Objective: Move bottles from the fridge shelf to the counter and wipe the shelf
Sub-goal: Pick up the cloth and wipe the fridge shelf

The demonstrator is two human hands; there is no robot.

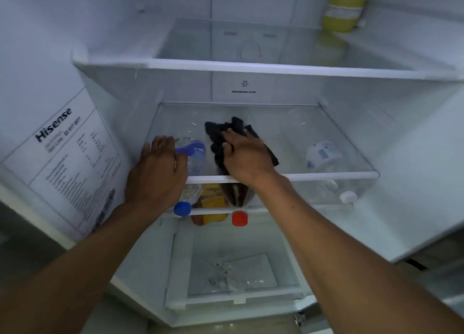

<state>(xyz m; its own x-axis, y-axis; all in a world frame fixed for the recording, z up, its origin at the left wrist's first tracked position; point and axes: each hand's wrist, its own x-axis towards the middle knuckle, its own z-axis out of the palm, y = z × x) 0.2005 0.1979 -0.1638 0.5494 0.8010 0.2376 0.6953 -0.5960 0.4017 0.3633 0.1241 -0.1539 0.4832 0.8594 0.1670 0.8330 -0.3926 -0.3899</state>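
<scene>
We're looking down into an open fridge, both bare arms reaching in to the middle glass shelf. Our right hand lies palm down on a dark cloth, fingers spread flat and pressing it to the glass near the shelf's centre; the cloth bunches up beyond the fingertips and pokes out to the right of the palm. Our left hand sits at the shelf's front left corner, fingers curled loosely over the white front rim, the thumb just beside the blue-labelled bottle; whether it actually grips anything we cannot tell. That bottle shows through the glass from the level below, its blue cap jutting forward under our left wrist. Next to it there's a dark bottle with a red cap, and a yellow pack between the 2. Off to the right, a clear bottle with a pale label lies under the glass too, its white cap pointing at us. Up top, a yellow bottle stands on the upper shelf at the back right. A Hisense sticker covers the left wall, and a deodorizing filter mark sits on the back panel. Below, a clear drawer.
</scene>
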